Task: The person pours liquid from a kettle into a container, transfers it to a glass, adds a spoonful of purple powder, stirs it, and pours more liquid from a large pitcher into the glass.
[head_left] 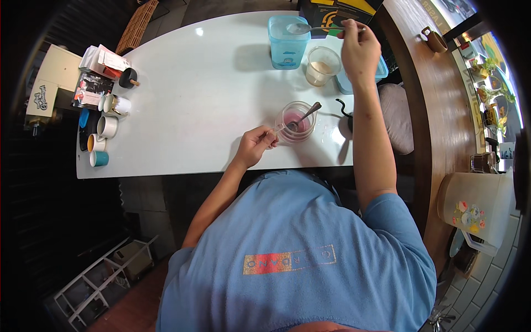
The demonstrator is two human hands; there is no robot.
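My left hand pinches the handle of a clear cup standing on the white table. Pink liquid is inside it, and a metal spoon leans in the cup with its handle toward the right. Raised at the far right, my right hand is closed on the handle of another spoon. That spoon's bowl is over the top of a light-blue container; whether it carries anything is unclear. A clear cup with beige contents stands between that container and my right forearm.
A second blue container is partly hidden behind my right arm. A black-and-yellow box stands at the far edge of the white table. Several mugs line its left end. A wooden counter runs along the right.
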